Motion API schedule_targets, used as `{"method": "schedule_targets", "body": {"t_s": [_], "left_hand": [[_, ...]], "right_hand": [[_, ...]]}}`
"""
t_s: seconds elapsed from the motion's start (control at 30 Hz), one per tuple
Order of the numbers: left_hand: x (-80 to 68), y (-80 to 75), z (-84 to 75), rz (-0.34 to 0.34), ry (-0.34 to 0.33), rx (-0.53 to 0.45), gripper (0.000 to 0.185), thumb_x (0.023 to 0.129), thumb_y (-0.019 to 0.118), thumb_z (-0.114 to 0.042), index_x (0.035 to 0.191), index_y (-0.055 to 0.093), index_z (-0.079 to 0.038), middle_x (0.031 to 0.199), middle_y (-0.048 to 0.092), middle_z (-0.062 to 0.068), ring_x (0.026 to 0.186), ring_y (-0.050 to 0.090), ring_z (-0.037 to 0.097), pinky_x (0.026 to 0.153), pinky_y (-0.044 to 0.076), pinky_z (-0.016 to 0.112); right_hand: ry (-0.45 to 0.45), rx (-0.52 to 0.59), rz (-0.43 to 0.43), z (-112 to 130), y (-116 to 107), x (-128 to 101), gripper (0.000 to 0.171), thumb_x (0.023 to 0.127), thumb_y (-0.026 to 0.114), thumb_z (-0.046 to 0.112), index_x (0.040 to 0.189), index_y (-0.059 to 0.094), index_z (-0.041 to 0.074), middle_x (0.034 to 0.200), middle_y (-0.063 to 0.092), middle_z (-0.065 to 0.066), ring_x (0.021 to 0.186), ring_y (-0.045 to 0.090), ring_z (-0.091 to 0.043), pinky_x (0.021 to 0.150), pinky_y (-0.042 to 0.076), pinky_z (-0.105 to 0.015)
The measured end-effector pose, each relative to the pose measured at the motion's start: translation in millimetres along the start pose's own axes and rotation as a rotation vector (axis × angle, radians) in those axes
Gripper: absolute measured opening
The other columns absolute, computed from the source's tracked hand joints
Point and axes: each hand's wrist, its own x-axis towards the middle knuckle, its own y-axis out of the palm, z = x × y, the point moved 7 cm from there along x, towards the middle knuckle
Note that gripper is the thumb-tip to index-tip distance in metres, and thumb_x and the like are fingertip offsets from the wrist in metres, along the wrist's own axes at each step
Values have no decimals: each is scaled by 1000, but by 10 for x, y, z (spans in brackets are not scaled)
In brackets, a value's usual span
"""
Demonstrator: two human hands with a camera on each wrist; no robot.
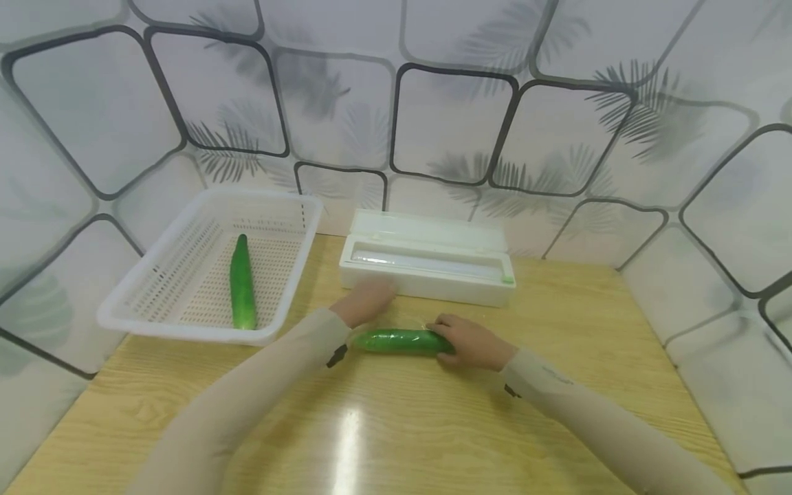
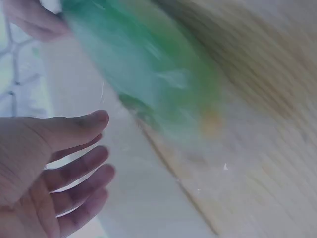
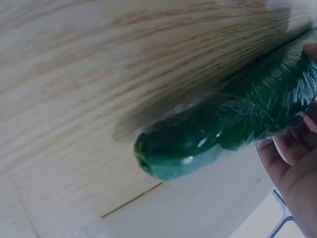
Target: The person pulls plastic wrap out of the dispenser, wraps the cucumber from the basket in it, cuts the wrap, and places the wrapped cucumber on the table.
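A green cucumber point(image 1: 396, 341) covered in clear plastic film point(image 3: 257, 99) lies crosswise on the wooden table. My right hand point(image 1: 473, 342) grips its right end, fingers curled over the far side and thumb on the near side. In the right wrist view the film is wrinkled along the cucumber and bunched near its end. Between the cucumber and the white box, my left hand point(image 1: 371, 302) is blurred in the head view. The left wrist view has that hand's fingers point(image 2: 81, 171) relaxed and apart from the cucumber, holding nothing.
A long white cling film box point(image 1: 427, 285) with its lid point(image 1: 427, 230) raised stands behind the hands, a clear roll point(image 1: 427, 265) inside. At the left, a white plastic basket point(image 1: 293, 275) contains another cucumber point(image 1: 242, 285). A patterned wall borders the wooden table point(image 1: 445, 426).
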Motion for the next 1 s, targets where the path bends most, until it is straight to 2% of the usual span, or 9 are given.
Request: {"method": "schedule_targets", "body": {"t_s": [0.1, 0.17, 0.3, 0.37, 0.43, 0.57, 0.7, 0.77, 1.0], "left_hand": [[-20, -97, -178, -62, 30, 38, 11, 91, 56, -12, 99, 59, -5, 88, 63, 6, 78, 60, 18, 71, 52, 26], [-42, -94, -291, -72, 59, 79, 17, 92, 56, -22, 101, 59, -7, 89, 63, 4, 77, 59, 16, 68, 52, 24], [-132, 85, -416, 37, 104, 105, 37, 88, 60, -43, 105, 58, -10, 92, 61, 0, 78, 56, 12, 65, 49, 22], [-183, 183, -428, 93, 116, 107, 45, 83, 65, -47, 110, 57, -12, 96, 60, -1, 80, 55, 11, 67, 49, 21], [-224, 239, -420, 117, 115, 100, 53, 78, 72, -46, 116, 53, -13, 101, 59, 0, 84, 56, 11, 71, 50, 22], [-263, 249, -417, 84, 139, 85, 58, 73, 79, -33, 119, 50, -14, 106, 59, 1, 90, 58, 14, 77, 53, 27], [-286, 222, -432, 53, 167, 63, 53, 72, 79, -23, 116, 51, -13, 103, 59, 3, 89, 59, 16, 77, 53, 28], [-297, 220, -424, 50, 157, 41, 51, 73, 78, -20, 115, 52, -13, 104, 60, 3, 91, 59, 17, 79, 53, 29], [-333, 260, -341, 62, 90, -14, 46, 78, 74, -18, 119, 55, -11, 113, 61, 5, 102, 60, 19, 89, 52, 35]], "right_hand": [[23, 8, -3, -20, -3, -11, 57, 82, 69, 30, 129, 52, 3, 119, 60, -13, 104, 61, -25, 92, 52, -39], [24, 8, -18, -20, -19, -11, 56, 81, 69, 30, 128, 53, 3, 117, 62, -13, 103, 62, -25, 92, 52, -40], [21, 24, -39, -14, -46, -1, 53, 81, 70, 27, 124, 54, 2, 114, 64, -11, 100, 63, -24, 90, 53, -39], [34, 43, -38, -24, -42, 0, 52, 81, 70, 27, 124, 53, 2, 113, 65, -11, 99, 63, -23, 89, 53, -39], [50, 59, -34, -44, -24, -3, 52, 81, 69, 27, 124, 53, 3, 112, 65, -10, 98, 63, -22, 87, 53, -39], [83, 81, -26, -95, 16, -27, 54, 80, 71, 29, 124, 51, 5, 109, 66, -8, 94, 63, -20, 85, 53, -37], [116, 127, -25, -162, 46, -74, 51, 79, 73, 28, 120, 50, 7, 106, 65, -6, 93, 63, -19, 85, 53, -37], [135, 135, -30, -194, 51, -109, 50, 79, 73, 27, 120, 51, 8, 107, 65, -5, 95, 63, -18, 88, 53, -37], [77, 14, -143, -152, -52, -247, 54, 78, 74, 25, 125, 57, 5, 111, 57, -11, 99, 56, -20, 88, 53, -35]]}}
